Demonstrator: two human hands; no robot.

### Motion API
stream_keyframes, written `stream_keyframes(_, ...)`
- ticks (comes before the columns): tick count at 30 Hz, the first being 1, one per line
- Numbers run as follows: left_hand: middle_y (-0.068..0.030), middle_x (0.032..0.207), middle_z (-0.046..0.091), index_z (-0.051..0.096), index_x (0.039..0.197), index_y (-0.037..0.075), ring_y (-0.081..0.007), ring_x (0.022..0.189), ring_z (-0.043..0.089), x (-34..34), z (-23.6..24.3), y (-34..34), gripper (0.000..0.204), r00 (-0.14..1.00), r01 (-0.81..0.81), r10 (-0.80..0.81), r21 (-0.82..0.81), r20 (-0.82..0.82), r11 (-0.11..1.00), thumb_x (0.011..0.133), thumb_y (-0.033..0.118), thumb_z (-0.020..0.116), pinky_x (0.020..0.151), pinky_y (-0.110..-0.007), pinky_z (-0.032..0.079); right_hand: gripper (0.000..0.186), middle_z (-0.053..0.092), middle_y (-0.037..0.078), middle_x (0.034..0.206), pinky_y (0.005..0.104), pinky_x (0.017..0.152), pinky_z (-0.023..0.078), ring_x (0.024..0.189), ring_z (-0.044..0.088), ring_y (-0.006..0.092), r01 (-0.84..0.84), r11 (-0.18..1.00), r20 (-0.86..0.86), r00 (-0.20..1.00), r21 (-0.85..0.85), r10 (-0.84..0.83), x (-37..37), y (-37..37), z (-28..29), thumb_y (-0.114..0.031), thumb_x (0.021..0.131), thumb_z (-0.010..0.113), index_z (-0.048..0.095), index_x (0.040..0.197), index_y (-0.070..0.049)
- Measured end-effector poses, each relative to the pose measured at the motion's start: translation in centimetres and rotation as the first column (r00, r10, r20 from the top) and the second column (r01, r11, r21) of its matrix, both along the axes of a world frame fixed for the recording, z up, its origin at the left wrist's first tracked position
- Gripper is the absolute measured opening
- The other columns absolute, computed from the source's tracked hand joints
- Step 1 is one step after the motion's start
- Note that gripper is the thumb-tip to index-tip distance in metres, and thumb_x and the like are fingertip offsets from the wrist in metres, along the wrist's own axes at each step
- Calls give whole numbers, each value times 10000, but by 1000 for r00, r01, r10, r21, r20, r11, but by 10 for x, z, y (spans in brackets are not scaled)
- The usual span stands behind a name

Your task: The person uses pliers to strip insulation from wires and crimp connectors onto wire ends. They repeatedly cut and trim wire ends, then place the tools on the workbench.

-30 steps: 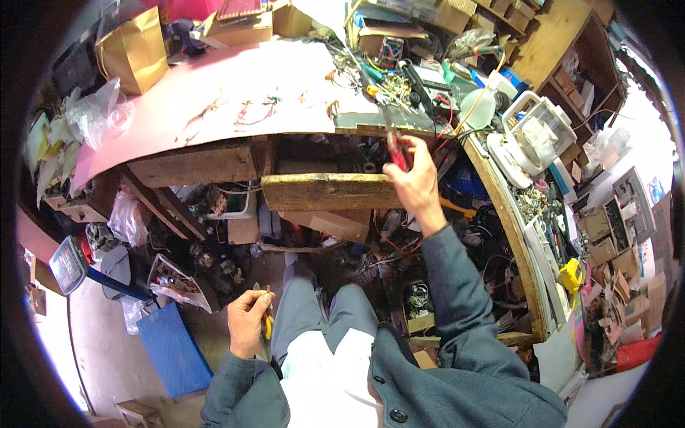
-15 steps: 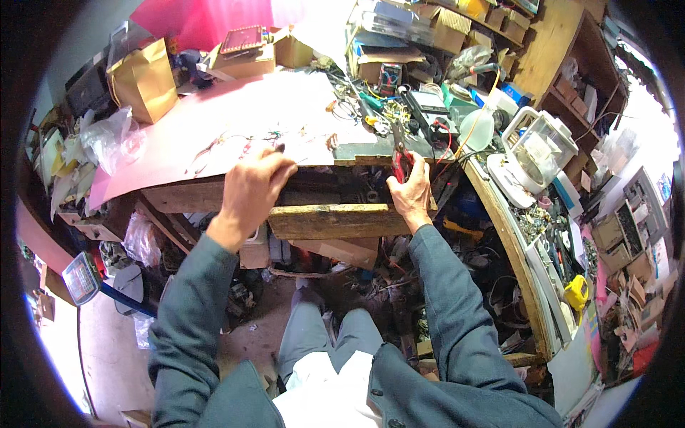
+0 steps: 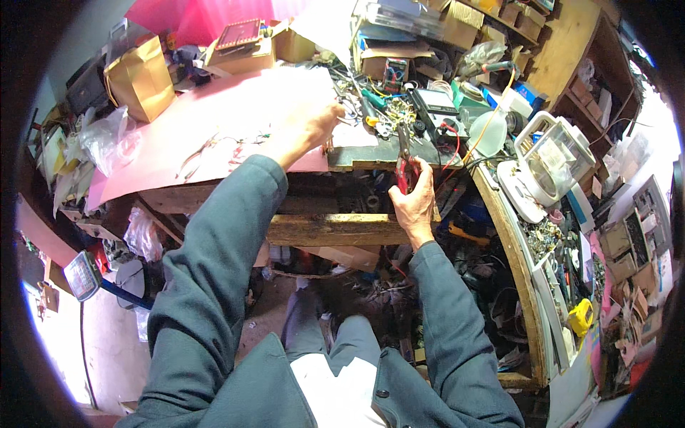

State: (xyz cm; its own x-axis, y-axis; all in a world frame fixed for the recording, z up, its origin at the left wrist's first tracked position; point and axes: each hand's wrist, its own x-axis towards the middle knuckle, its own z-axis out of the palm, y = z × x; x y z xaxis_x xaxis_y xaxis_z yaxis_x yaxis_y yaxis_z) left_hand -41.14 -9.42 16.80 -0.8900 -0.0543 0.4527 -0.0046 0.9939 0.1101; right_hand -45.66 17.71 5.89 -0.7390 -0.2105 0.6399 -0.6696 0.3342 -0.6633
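Note:
My left hand (image 3: 308, 132) reaches over the back of the pink sheet (image 3: 148, 160), its fingertips at the edge of a pile of wires and tools (image 3: 392, 110); they look curled, and whatever they hold is hidden. My right hand (image 3: 414, 203) grips red-handled pliers (image 3: 404, 167) at the bench's front edge, jaws pointing away from me. A few thin wired pieces (image 3: 207, 150) lie on the pink sheet. Near the pile is a yellow-and-black handled item (image 3: 371, 118).
A gold paper bag (image 3: 143, 82) and cardboard boxes (image 3: 292, 43) stand at the back. A clear-lidded white appliance (image 3: 546, 160) sits right, with red and orange cables nearby. Below are a wooden board (image 3: 325, 228), clutter and my legs. A yellow tool (image 3: 580, 316) lies lower right.
My left hand has risen from beside my legs, crossed the front of the bench and moved right and away to the wire pile. My right hand still holds the pliers, slightly lower and further right.

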Motion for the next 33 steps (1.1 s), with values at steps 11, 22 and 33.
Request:
stream_keyframes(11, -197, 1030, 732, 565, 1434, 102, -233, 943, 707, 44, 17, -53, 538, 973, 66, 27, 385, -230, 920, 924, 189, 712, 848, -370, 557, 701, 596, 228, 1275, 443, 1046, 486, 1190, 610, 385, 7, 1000, -1, 1000, 4, -7, 8, -8, 4, -83, 739, 725, 470, 1391, -43)
stream_keyframes(22, -198, 895, 735, 731, 1042, 37, -321, 773, 733, 74, -33, -44, 264, 982, -132, 155, 183, -113, 974, 910, 264, 711, 701, -412, 563, 643, 623, 189, 1246, 406, 1063, 467, 1177, 617, 346, 19, 1000, -26, 999, -7, -19, 12, -12, 7, -55, 741, 707, 499, 1350, -23)
stream_keyframes(33, -73, 875, 759, 744, 1074, -5, -216, 710, 696, 95, -36, -44, 252, 979, 30, 113, 665, -171, 746, 935, 205, 732, 686, -389, 553, 653, 622, 188, 1260, 400, 1066, 467, 1185, 617, 338, -4, 1000, -30, 1000, -18, 4, 14, -14, 5, -46, 744, 703, 496, 1363, -18)
